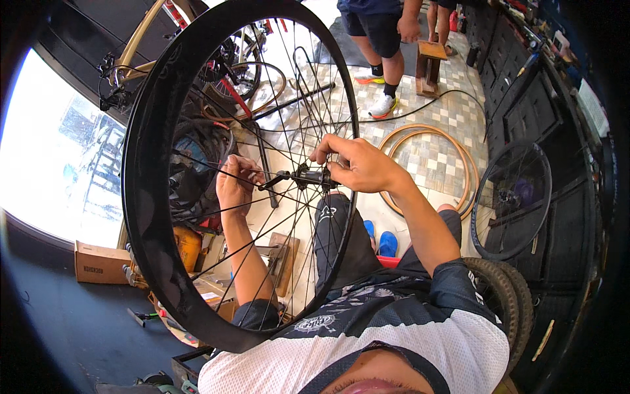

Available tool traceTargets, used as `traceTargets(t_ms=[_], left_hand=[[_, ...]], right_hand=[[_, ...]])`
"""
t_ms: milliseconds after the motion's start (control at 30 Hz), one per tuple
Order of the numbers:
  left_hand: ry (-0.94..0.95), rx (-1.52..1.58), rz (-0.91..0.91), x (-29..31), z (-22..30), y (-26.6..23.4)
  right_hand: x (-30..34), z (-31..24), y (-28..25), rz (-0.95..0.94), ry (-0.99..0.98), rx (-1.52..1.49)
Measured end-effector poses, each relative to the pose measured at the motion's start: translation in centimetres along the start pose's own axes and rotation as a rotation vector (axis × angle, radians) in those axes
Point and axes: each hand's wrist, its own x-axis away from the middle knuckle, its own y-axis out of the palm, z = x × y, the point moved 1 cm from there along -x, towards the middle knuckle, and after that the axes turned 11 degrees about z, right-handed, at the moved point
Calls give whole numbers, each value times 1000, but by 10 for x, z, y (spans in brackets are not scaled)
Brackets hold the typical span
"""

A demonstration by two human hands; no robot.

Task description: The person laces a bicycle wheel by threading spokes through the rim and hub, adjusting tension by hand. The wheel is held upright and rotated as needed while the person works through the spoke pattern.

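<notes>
A black deep-rimmed bicycle wheel (146,164) stands upright before me, its lower rim near my chest. Thin black spokes run in to a black hub (314,177). From the hub's left side a black lever (274,181) sticks out. My left hand (237,185) is among the spokes left of that lever, fingers curled together; what they pinch, if anything, is too small to make out. Bent around the hub's right end is my right hand (359,165), with the index finger reaching over the spokes and the thumb against the hub.
Tan tyres (467,164) lie on the tiled floor ahead, near a wooden stool (430,69) and a standing person (377,39). Another wheel (512,197) leans on dark cabinets at right. Knobbly tyres (518,308) stand beside me. A cardboard box (102,262) is at left.
</notes>
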Motion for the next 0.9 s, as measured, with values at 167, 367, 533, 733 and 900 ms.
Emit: traceTargets(t_ms=[167, 367, 533, 733, 900], left_hand=[[-54, -65, 203, 8, -10, -2], [-146, -337, 371, 8, 10, 17], [-120, -375, 265, 10, 5, 26], [-103, -472, 28, 13, -4, 28], [20, -500, 17, 13, -18, 35]], right_hand=[[3, -6, -5, -39, -125, 28], [-4, -8, -16, -307, -86, 277], [-7, -16, -20, -423, -79, 350], [-11, -17, -10, -359, -110, 354], [-12, -17, -12, -319, -116, 400]])
